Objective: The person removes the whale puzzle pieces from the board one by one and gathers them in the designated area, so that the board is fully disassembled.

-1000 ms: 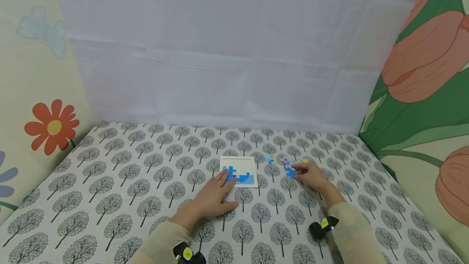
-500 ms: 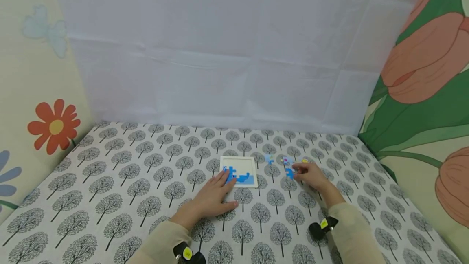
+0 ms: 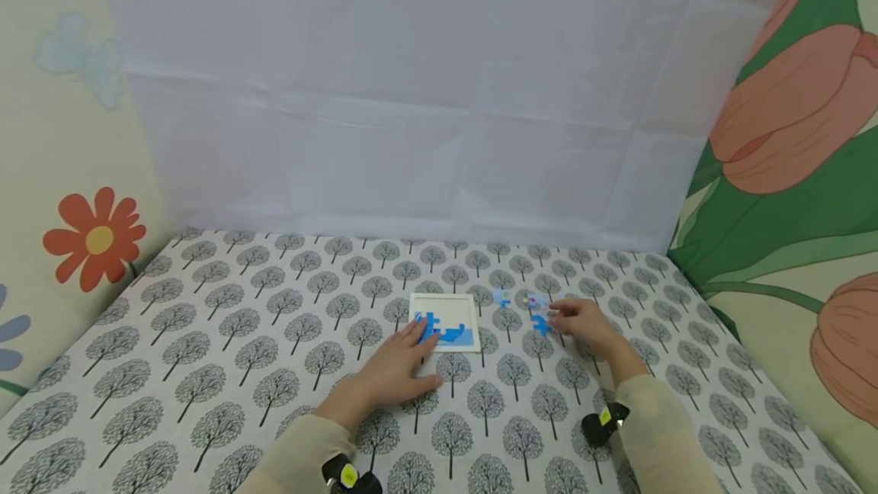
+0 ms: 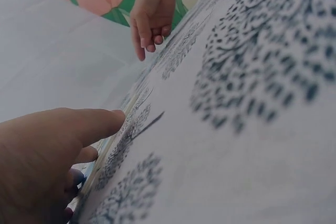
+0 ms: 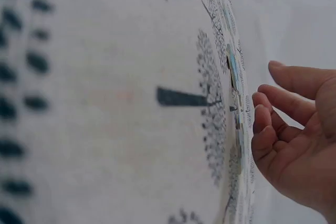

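Note:
My left hand (image 3: 387,372) rests with straight fingers over the lower left of a square white puzzle tray (image 3: 446,306). Fitted blue pieces (image 3: 453,335) show in the tray's lower part; the fingers cover some of them. To the right, my right hand (image 3: 586,328) hovers beside a blue jigsaw piece (image 3: 541,325) lying on the cloth. In the right wrist view that hand (image 5: 304,135) has its thumb apart from loosely bent fingers, holding nothing. Behind the blue piece lie a pale piece with a pink spot (image 3: 536,301) and a light blue piece (image 3: 503,297).
A white cloth with a tree print (image 3: 274,387) covers the table. A white sheet (image 3: 384,97) hangs behind it, with flower-patterned panels at left and right. Each wrist wears a black camera, one by the right sleeve (image 3: 598,425).
My right hand has let go of the blue jigsaw piece and shifted slightly right and up, covering where a yellow spot showed. The left hand stays on the tray.

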Action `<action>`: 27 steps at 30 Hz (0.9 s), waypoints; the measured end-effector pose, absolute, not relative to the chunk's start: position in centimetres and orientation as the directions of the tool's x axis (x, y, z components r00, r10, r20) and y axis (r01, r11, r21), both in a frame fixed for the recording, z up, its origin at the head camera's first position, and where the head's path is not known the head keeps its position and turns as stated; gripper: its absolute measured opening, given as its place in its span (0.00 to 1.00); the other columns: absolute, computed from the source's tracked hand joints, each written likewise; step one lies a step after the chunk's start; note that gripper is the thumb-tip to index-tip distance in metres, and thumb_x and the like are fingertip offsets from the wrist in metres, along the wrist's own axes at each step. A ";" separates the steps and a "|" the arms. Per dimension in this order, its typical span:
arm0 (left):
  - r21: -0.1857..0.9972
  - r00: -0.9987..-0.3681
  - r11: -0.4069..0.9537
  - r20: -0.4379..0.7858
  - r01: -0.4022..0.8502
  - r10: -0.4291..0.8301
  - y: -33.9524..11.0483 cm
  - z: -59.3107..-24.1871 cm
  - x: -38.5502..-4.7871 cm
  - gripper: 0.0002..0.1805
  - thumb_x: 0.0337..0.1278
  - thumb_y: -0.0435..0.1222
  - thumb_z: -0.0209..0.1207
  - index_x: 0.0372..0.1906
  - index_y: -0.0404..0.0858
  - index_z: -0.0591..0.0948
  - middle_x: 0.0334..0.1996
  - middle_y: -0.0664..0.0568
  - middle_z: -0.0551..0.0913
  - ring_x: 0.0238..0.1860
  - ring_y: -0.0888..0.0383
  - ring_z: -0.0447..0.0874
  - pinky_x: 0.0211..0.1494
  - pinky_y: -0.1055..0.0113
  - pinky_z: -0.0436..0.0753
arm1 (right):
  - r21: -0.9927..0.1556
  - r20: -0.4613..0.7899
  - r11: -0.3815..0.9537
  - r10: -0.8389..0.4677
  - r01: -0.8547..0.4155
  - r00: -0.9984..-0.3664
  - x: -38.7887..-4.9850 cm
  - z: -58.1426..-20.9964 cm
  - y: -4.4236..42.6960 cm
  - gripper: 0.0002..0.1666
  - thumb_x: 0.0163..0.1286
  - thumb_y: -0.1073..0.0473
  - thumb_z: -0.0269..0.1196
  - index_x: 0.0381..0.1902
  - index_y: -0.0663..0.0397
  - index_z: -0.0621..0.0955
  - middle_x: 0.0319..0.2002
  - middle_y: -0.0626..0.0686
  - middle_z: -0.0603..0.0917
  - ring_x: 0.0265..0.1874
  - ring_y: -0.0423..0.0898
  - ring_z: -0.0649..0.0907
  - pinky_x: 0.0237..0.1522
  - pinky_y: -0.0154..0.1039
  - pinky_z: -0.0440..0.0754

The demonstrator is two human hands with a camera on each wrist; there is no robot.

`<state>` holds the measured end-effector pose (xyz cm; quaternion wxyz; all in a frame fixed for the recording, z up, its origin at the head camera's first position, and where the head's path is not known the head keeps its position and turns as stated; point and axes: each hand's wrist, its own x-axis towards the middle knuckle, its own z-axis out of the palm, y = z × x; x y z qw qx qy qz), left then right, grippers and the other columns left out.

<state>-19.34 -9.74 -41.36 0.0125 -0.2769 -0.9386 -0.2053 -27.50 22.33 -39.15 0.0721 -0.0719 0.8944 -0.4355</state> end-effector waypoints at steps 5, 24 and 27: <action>0.388 -0.844 0.755 0.138 0.528 0.519 -9.9 -41.0 -19.1 0.37 0.50 0.51 0.53 0.60 0.32 0.63 0.62 0.36 0.51 0.63 0.43 0.45 0.60 0.50 0.51 | -0.775 -0.039 0.623 -0.222 -0.111 -0.974 -27.4 -38.5 21.6 0.22 0.58 0.61 0.58 0.50 0.65 0.73 0.31 0.53 0.75 0.28 0.46 0.73 0.28 0.39 0.73; 0.358 -0.798 0.724 0.123 0.590 0.589 -10.3 -40.2 -18.2 0.37 0.50 0.50 0.53 0.59 0.29 0.62 0.61 0.39 0.56 0.61 0.45 0.51 0.59 0.46 0.51 | -0.814 0.033 0.520 -0.404 -0.259 -0.914 -27.8 -37.8 12.6 0.20 0.59 0.60 0.58 0.49 0.63 0.75 0.31 0.52 0.76 0.26 0.47 0.74 0.26 0.40 0.74; 0.355 -0.794 0.720 0.123 0.596 0.596 -10.4 -40.6 -18.2 0.36 0.51 0.50 0.52 0.59 0.30 0.63 0.62 0.40 0.56 0.62 0.46 0.51 0.59 0.47 0.51 | -0.810 0.028 0.526 -0.407 -0.259 -0.913 -27.8 -38.1 11.2 0.20 0.58 0.61 0.59 0.49 0.63 0.75 0.30 0.51 0.76 0.25 0.45 0.73 0.25 0.38 0.75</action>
